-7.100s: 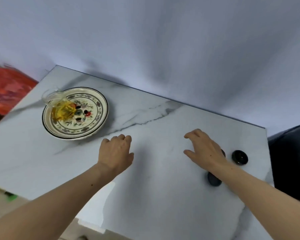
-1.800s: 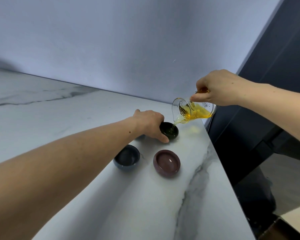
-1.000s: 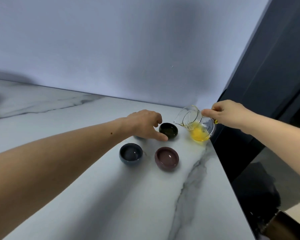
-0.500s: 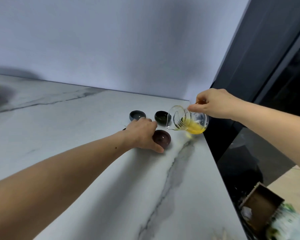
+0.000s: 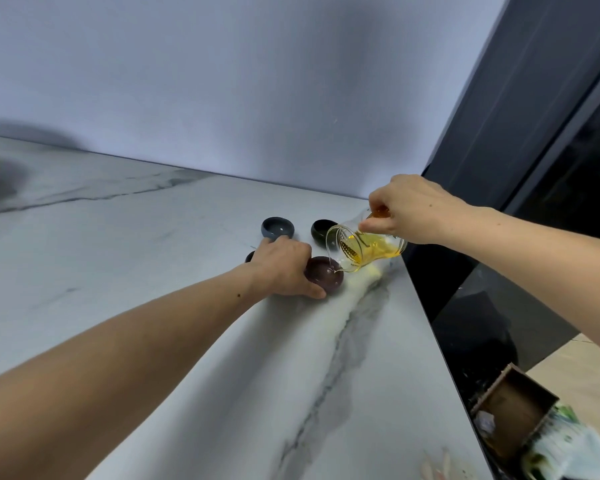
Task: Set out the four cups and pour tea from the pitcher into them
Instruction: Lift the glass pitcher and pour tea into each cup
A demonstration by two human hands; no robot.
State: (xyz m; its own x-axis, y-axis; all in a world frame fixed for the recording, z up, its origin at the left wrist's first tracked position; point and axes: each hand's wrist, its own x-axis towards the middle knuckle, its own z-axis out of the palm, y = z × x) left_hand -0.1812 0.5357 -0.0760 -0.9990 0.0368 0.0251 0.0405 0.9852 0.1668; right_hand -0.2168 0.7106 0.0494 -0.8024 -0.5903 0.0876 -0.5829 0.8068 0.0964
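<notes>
My right hand [image 5: 409,209] tips the glass pitcher [image 5: 366,245] over the brown cup [image 5: 324,274], its fingers [image 5: 369,224] pinching the pitcher's handle at the top. A thin stream runs from the spout into the cup, which sits near the right edge of the bench [image 5: 153,271]. My left hand [image 5: 284,268] steadies that cup, fingers curled against its near and left side, thumb along the front. Behind it stand a blue-grey cup [image 5: 278,227] and a dark green cup [image 5: 323,229]; the fourth cup [image 5: 250,256] is mostly hidden behind my left hand.

To pour well here, I judge the tilt should stay gentle, since the cup is shallow and fills fast. I want the spout low and over the cup's middle, clear of my thumb. Levelling the pitcher early should prevent dribble onto the bench.
</notes>
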